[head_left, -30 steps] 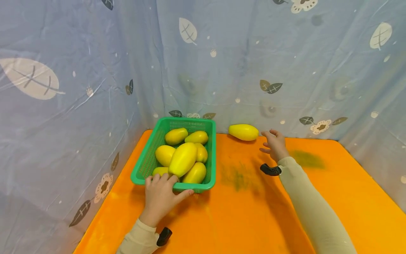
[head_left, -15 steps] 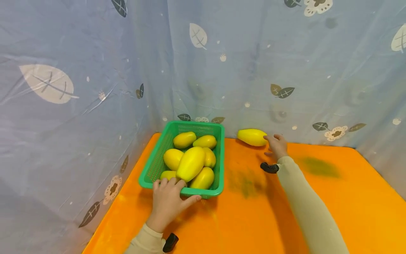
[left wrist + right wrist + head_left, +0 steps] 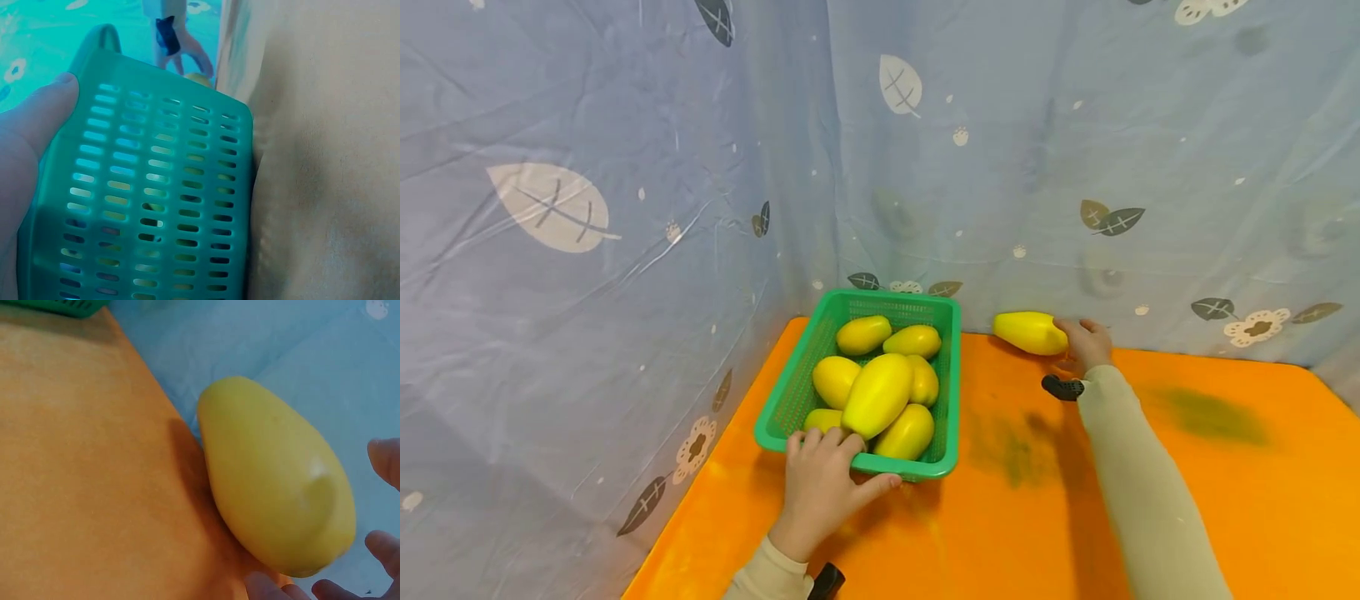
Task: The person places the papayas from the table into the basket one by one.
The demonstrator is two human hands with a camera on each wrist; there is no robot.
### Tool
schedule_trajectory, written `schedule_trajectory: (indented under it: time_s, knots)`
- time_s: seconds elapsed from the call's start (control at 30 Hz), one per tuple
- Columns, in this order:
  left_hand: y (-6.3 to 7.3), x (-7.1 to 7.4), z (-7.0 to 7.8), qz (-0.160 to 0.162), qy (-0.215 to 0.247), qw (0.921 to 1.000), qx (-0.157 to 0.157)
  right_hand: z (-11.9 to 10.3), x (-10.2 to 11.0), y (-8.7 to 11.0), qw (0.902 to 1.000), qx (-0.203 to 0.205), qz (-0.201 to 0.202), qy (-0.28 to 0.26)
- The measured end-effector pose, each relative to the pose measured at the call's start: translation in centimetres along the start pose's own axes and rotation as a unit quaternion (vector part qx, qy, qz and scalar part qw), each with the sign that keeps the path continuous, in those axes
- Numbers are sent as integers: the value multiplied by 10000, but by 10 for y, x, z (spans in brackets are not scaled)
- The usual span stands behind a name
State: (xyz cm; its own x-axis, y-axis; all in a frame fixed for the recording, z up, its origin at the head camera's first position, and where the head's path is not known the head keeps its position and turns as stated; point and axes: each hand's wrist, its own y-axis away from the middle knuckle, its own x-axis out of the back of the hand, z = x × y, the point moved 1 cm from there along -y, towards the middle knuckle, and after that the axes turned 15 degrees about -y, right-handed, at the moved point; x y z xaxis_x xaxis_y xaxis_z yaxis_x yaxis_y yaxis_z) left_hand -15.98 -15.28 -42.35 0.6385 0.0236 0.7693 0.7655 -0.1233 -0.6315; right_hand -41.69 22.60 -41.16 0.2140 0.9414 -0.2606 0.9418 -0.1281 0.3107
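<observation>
My left hand (image 3: 823, 492) holds the near rim of a green plastic basket (image 3: 953, 392), its fingers over the edge and its thumb outside. In the left wrist view, that thumb (image 3: 53, 103) lies against the basket's slotted wall (image 3: 156, 181). Several yellow papayas lie inside, a larger papaya (image 3: 877, 396) on top. To the basket's right, one papaya (image 3: 1028, 332) rests by the back curtain. Around its right end my right hand (image 3: 1088, 342) spreads its fingers. In the right wrist view, a gap shows between this papaya (image 3: 275, 481) and some fingertips; I cannot tell whether any finger touches it.
An orange cloth (image 3: 985, 533) covers the table, with dark greenish stains (image 3: 1213, 417) to the right. Blue-grey curtains (image 3: 1000, 167) with leaf prints stand close along the back and left edges. A black wrist strap piece (image 3: 1063, 387) sits below the right hand.
My right hand has moved in to the lone papaya's right end, from beside it. The left hand stays on the basket rim. The whole view has shifted, so things appear farther right.
</observation>
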Motion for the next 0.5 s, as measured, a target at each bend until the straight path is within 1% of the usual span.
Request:
schedule_trajectory:
  time_s: [0.1,0.2,0.27,0.43,0.5]
  knots:
    - [0,1,-1,-4,-27,10000,-6,1,-2,-3,9998,-36,-185,10]
    - [-1,1,-1,-1,-75,10000,-28,4,-5,-4,9996,-77,-255,-17]
    - [0,0,-1,11,-86,10000,-44,6,-7,-3,9997,-103,-185,-142]
    - [0,-1,-1,13,-73,10000,-33,9,-10,-5,9970,-235,124,-726]
    - [0,-1,-1,26,-75,10000,-23,9,-10,-6,9959,-314,192,-822]
